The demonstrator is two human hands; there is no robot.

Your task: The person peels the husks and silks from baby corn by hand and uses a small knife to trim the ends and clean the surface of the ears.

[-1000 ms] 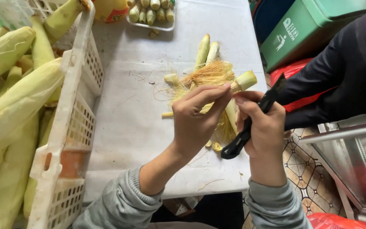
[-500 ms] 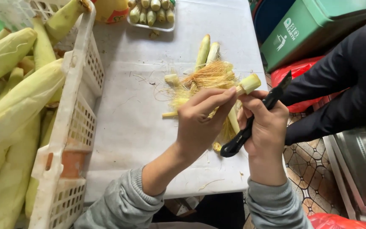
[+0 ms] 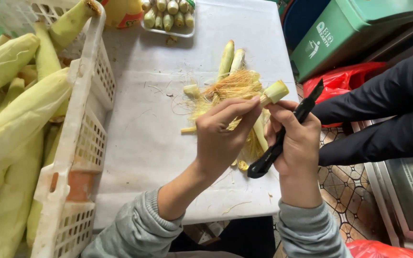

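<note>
My left hand (image 3: 223, 136) grips a small pale-green ear of baby corn (image 3: 273, 93) near its cut stub end, above the white table (image 3: 144, 143). My right hand (image 3: 297, 141) touches the same ear from the right and holds a black knife (image 3: 283, 136), blade tip pointing up and right. Just behind the hands lies a heap of yellow corn silk (image 3: 233, 91) with two peeled husk pieces (image 3: 230, 59).
A white plastic crate (image 3: 80, 129) full of unhusked corn (image 3: 10, 114) stands at the left. A tray of small peeled corn (image 3: 168, 9) sits at the table's far edge. Another person's dark sleeves (image 3: 388, 119) reach in from the right, near a green bin (image 3: 354, 33) and red bag (image 3: 345, 81).
Both hands have lifted slightly and turned the ear, so its cut stub now sticks out higher to the right. The knife stays in my right hand.
</note>
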